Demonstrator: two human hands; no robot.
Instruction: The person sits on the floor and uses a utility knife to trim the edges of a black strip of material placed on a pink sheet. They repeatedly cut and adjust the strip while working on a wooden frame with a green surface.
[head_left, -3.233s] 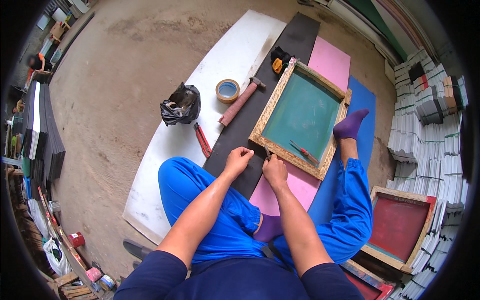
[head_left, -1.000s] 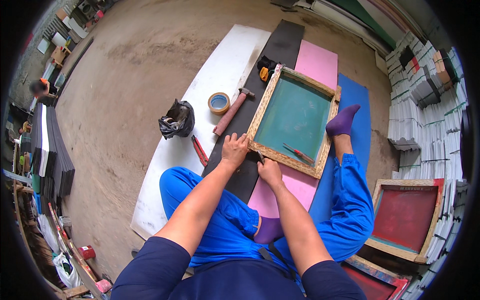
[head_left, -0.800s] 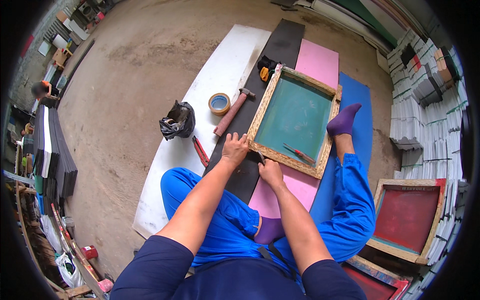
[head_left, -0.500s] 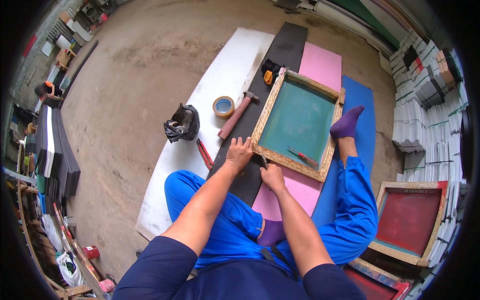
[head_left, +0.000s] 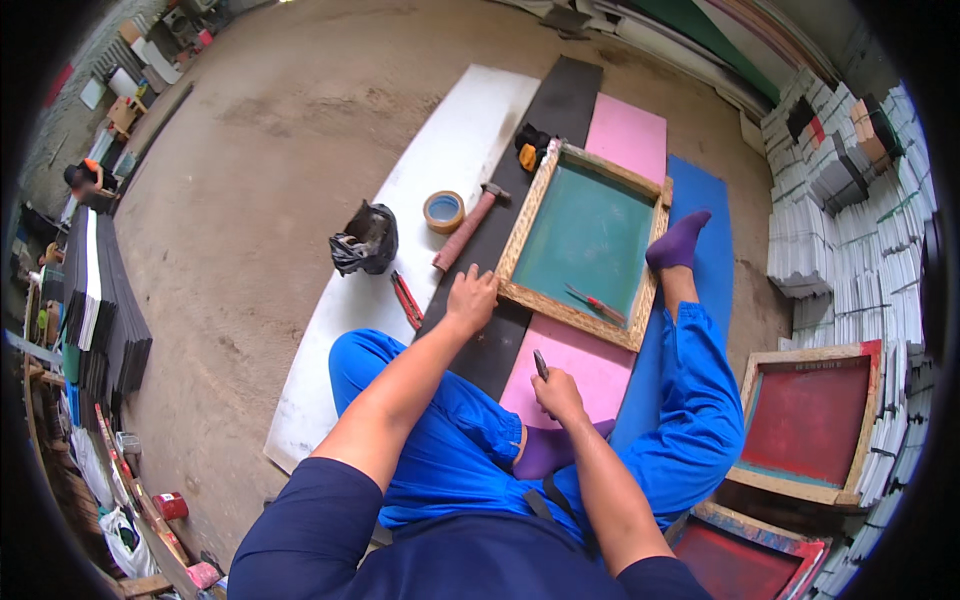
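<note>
My left hand (head_left: 472,298) is at the near left corner of a wooden screen-printing frame (head_left: 512,238) with green mesh, its fingers curled against the edge. In my right hand (head_left: 560,393), lower down over the pink board, is a short dark metal hand tool (head_left: 541,365); its working end points away from me and its kind is unclear. The tool is apart from the frame. A thin tool with a red handle (head_left: 606,310) lies on the mesh. Left of the frame are a hammer (head_left: 468,232) with a wrapped handle and red-handled pliers (head_left: 407,300).
A tape roll (head_left: 443,211) and a black plastic bag (head_left: 364,240) sit on the white board (head_left: 320,385). My socked foot (head_left: 678,240) is beside the frame. Red-mesh frames (head_left: 812,415) and white stacks (head_left: 800,245) stand right. Another person (head_left: 88,180) is far left.
My right hand has drawn back toward me with the dark tool, away from the frame's near edge. My left hand stays at the corner. The view has shifted slightly.
</note>
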